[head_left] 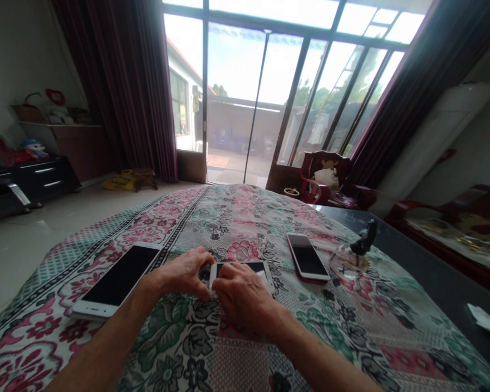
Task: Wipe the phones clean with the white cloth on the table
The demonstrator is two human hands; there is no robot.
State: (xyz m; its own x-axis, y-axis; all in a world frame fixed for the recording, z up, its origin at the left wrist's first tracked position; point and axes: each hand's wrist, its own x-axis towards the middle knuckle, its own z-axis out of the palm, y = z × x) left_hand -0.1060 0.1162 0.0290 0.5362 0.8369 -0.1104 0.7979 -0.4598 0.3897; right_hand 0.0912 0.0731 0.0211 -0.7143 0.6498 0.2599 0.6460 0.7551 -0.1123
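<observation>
A white smartphone point(251, 267) lies crosswise on the patterned tablecloth, in front of me. My left hand point(188, 272) grips its left end, with the thumb at the near corner and the fingers at the far one. Over the screen is my right hand point(245, 288), its fingers curled and pressed down. A bit of white tissue point(263, 279) pokes out beside that hand; the rest is hidden under it. To the left rests a large white tablet point(120, 275), screen dark. Another smartphone point(307, 257), dark-screened with a white front and a reddish edge, lies to the right.
The floral tablecloth point(167, 337) covers the table. Right of the phones stands a clear glass container point(349, 262) with a black top. A crumpled white paper point(487, 321) lies on a dark surface at far right. Beyond are a wooden chair point(326, 177) and glass doors.
</observation>
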